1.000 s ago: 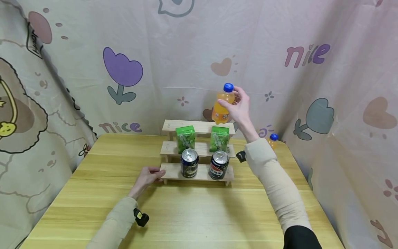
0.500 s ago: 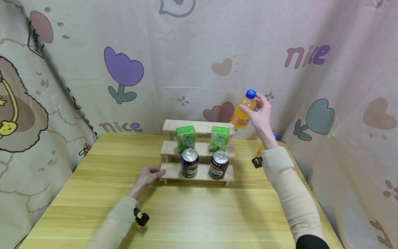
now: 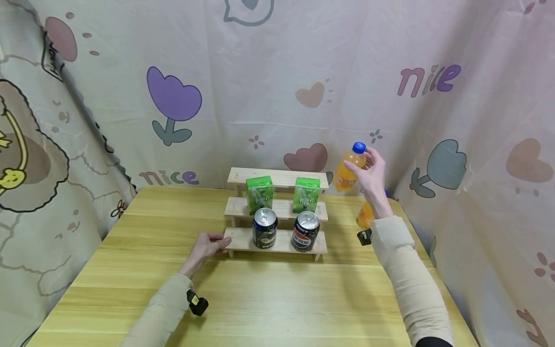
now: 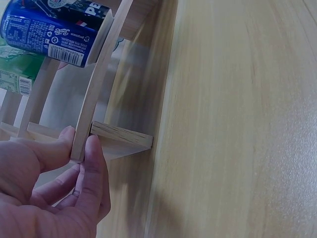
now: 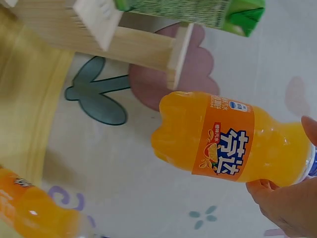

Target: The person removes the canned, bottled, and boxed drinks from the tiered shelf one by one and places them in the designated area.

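Note:
My right hand [image 3: 374,174] grips an orange soda bottle [image 3: 349,168] with a blue cap near its neck. The bottle is off the table, to the right of a three-step wooden shelf [image 3: 243,240], and leans slightly. In the right wrist view its orange label [image 5: 225,139] shows fully. With my left hand [image 3: 209,245] I pinch the left end of the shelf's lowest step, thumb above and fingers below, as the left wrist view shows. On that step stand two dark drink cans, one at left [image 3: 265,229] and one at right [image 3: 305,232].
Two green drink cartons, one at left [image 3: 260,194] and one at right [image 3: 306,194], stand on the middle step. A second orange soda bottle [image 3: 365,215] stands on the table behind my right wrist. A printed curtain [image 3: 260,86] hangs behind the wooden table [image 3: 165,217].
My right hand has carried the soda bottle from above the shelf's top step rightward and down, beside the shelf. My left hand stays at the lowest step.

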`<state>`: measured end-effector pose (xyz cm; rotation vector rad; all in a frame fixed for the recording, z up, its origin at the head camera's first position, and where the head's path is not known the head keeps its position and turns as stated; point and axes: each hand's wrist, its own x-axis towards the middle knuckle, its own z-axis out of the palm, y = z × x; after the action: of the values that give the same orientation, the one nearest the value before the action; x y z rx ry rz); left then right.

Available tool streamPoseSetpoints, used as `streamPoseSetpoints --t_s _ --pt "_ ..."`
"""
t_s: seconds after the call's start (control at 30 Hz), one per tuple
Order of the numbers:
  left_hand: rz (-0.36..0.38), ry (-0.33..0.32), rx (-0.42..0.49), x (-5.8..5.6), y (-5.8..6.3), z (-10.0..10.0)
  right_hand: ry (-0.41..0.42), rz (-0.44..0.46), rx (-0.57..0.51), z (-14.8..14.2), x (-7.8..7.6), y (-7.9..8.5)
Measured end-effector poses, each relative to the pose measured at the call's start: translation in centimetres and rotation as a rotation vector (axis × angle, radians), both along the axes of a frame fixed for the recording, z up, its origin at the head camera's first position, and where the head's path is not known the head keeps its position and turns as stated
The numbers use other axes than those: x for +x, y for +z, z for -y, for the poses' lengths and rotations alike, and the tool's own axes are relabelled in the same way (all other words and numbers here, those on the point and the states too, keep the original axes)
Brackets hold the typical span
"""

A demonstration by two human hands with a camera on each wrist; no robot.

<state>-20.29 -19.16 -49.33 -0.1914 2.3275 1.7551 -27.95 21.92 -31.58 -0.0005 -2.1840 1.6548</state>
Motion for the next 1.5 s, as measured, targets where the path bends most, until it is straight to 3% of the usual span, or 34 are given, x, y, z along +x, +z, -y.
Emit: streamPoseSetpoints --t_s 0.5,0.87,1.5 --pt "0.0 0.007 0.001 0.1 0.0 0.0 -0.03 0.143 -0.003 -2.0 -0.7 -5.5" --pt "-0.021 0.015 0.071 0.0 -0.1 -0.1 -0.043 0.21 -0.011 -2.7 -1.0 -9.8" --pt "-0.023 0.011 0.057 0.1 -0.3 -0.1 -0.041 0.3 -0.035 -2.7 -1.3 -12.6"
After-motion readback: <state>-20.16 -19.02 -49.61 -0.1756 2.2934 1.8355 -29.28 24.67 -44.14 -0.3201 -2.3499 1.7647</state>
